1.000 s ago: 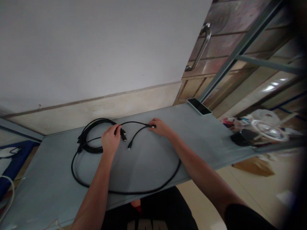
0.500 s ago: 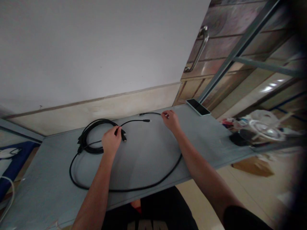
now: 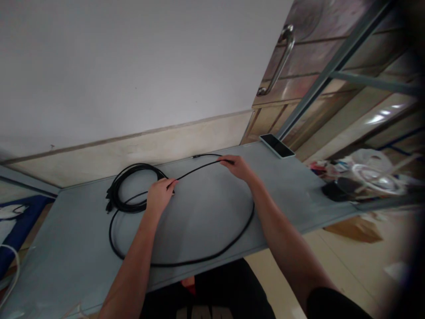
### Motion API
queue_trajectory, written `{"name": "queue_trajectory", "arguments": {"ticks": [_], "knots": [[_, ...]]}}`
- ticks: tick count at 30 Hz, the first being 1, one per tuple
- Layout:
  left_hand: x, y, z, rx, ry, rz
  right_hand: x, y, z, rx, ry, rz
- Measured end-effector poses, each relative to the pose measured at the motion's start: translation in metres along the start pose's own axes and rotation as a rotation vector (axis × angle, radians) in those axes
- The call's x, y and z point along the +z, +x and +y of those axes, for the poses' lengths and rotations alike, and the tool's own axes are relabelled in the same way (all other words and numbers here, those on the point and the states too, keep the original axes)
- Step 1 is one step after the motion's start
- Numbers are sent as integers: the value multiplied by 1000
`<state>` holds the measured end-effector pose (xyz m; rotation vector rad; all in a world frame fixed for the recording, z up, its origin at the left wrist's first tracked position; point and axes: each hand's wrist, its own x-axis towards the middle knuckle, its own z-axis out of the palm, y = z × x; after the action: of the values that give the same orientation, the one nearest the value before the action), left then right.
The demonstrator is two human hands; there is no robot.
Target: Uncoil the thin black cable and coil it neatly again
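A black cable (image 3: 199, 168) stretches between my two hands above the grey table. My left hand (image 3: 160, 193) pinches it beside the right edge of a coil of black cable (image 3: 117, 193). Farther right, my right hand (image 3: 236, 166) is closed on the cable's other end, whose tip the fingers partly hide. A thin cable with a small connector (image 3: 195, 156) runs from near the table's back edge to my right hand. One thicker length of cable (image 3: 212, 256) curves along the front of the table and passes under both forearms.
On the grey table (image 3: 76, 239), a phone (image 3: 277, 146) lies at the back right corner. Behind stands a white wall. A metal frame post (image 3: 327, 79) rises at the right, near a bin-like black container (image 3: 337, 189) and clutter. Blue material lies at the left.
The loose cable end has moved right, from open space between my hands into my right hand. The front loop's left side has shifted right. My left hand has moved slightly right.
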<state>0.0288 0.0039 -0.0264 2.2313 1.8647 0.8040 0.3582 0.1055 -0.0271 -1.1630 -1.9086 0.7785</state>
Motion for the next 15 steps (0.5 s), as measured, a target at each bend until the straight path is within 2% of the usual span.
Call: {"name": "queue_trajectory", "arguments": {"ticks": [3,6,9,12,15], "knots": [[-4,1,-8,-56,46,47,-18,2,17,37,-71,239],[-13,2,-20,-113,84,134,-35,1,31,139,-151,528],[-20,3,-26,-138,56,201,-41,0,37,226,-207,746],[-21,4,-29,-220,-11,261,-34,2,34,248,-207,784],[-18,5,-33,-348,-157,322,-23,3,26,217,-148,645]]}}
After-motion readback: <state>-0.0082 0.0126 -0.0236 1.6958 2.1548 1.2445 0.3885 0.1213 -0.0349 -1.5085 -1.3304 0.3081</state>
